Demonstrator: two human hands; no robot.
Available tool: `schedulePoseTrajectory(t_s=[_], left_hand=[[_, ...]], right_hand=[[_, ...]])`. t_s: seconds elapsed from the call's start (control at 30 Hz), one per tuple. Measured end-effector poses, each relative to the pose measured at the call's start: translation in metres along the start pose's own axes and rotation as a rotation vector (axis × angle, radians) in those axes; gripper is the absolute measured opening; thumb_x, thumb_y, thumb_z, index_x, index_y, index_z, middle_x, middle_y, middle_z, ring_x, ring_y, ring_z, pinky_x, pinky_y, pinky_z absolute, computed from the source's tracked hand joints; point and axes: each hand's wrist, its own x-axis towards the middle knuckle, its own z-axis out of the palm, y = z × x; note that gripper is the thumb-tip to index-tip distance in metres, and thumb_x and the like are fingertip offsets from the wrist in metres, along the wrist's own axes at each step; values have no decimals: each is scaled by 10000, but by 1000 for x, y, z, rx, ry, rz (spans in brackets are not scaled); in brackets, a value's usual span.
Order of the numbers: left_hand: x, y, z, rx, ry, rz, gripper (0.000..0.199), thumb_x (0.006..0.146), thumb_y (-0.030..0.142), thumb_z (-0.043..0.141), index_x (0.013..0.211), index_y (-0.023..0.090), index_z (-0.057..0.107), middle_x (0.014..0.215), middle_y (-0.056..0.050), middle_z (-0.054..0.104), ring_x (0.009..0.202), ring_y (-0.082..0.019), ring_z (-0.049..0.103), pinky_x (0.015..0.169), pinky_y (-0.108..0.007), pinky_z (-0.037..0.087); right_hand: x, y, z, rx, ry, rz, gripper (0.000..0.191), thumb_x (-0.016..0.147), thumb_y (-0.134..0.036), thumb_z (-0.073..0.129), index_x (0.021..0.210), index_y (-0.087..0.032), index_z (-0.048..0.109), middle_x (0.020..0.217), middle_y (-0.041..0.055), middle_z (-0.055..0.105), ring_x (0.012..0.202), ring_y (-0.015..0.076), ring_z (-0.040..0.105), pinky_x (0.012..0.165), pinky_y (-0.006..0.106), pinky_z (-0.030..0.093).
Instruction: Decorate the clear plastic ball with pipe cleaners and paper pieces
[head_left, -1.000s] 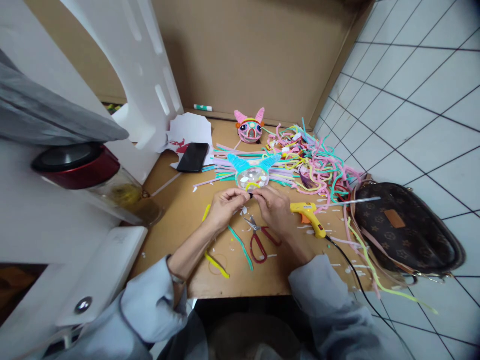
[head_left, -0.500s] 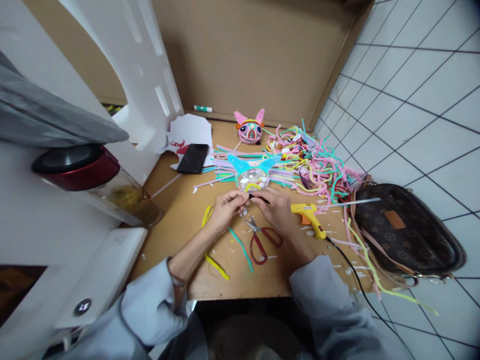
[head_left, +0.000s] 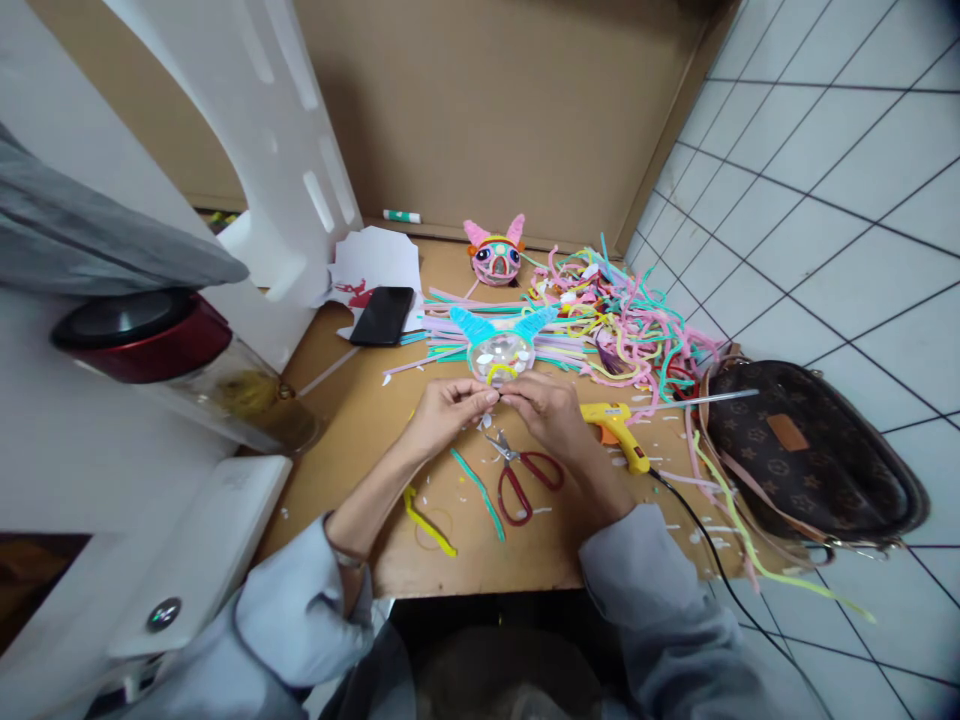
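Note:
My left hand (head_left: 452, 411) and my right hand (head_left: 545, 404) meet at the middle of the table, fingertips pinched together. Between them is something small and dark, mostly hidden by the fingers. Just beyond lies a clear round piece (head_left: 495, 352) with two blue ears and a curved yellow strip (head_left: 501, 371) at its lower edge. Below the hands lie red-handled scissors (head_left: 515, 480), half open. A teal strip (head_left: 480, 495) and a yellow strip (head_left: 430, 524) rest to the left of the scissors.
A yellow glue gun (head_left: 626, 440) lies right, its cord running off the table. Behind are a pink-eared figure (head_left: 496, 260), a tangled pile of fuzzy strips (head_left: 637, 330) and a phone (head_left: 382, 316). A brown bag (head_left: 817, 450) stands right, a glass bottle (head_left: 255, 400) left.
The dark piece, earlier visible sticking out by my right fingers, is now mostly covered. My fingertips have come closer together. The view has shifted slightly.

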Motion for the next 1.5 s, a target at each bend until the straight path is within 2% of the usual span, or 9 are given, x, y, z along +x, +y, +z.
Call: schedulePoseTrajectory(t_s=[0.17,0.43,0.63,0.83,1.0,1.17,1.27,1.4,1.5], left_hand=[[-2,1,0,20,11,0,331,639,460,797,658,141,710,498,21,515,470,-68,379,474,-217,270],[2,-8,10,-219,159,-73,247,570,362,779,624,140,686,508,19,547,429,-45,355,447,-202,227],[1,-6,17,-357,226,-98,274,535,362,804,619,140,667,528,25,546,453,-37,348,456,-200,209],[-3,-5,25,-447,246,-114,299,537,356,829,627,134,651,491,61,458,465,-31,302,478,-204,211],[-5,-5,28,-401,271,-125,271,532,357,814,613,142,670,478,51,482,468,-46,300,484,-222,221],[-5,-9,24,-321,227,-112,290,573,415,798,599,151,681,473,40,466,471,-62,303,491,-236,214],[-5,-11,20,-215,207,-65,309,631,455,777,611,158,692,472,43,426,485,-75,299,499,-243,208],[-5,-11,13,-69,160,31,346,716,503,726,647,164,709,536,28,459,525,-91,336,516,-246,246],[-5,-10,11,-22,137,42,351,732,513,715,687,164,726,546,27,463,529,-94,347,520,-242,263]], right_hand=[[1,0,-3,14,-21,-34,202,955,-199,528,952,-196,730,932,56,762,880,176,696,792,291,531],[0,-13,1,-151,58,45,246,981,-209,468,936,-193,709,899,73,751,843,195,676,787,310,503],[-3,-21,11,-160,80,72,231,974,-202,465,946,-184,693,890,90,735,842,206,666,776,323,507],[-4,-22,15,-156,82,103,167,956,-239,535,930,-184,690,900,92,734,849,215,663,781,327,503],[-5,-19,13,-179,65,104,164,950,-272,567,881,-192,692,871,85,733,817,214,655,756,324,484],[-5,-16,10,-168,51,109,126,927,-271,611,874,-197,698,873,75,734,816,208,653,752,316,474],[-4,-13,8,-115,57,105,83,909,-243,630,882,-209,701,866,59,737,809,197,664,739,303,485],[-2,-9,5,-83,88,60,68,893,-234,639,899,-207,701,851,51,738,787,191,668,716,295,494],[-2,-11,4,-114,78,37,99,901,-240,615,920,-188,698,872,71,738,808,204,666,731,307,496]])
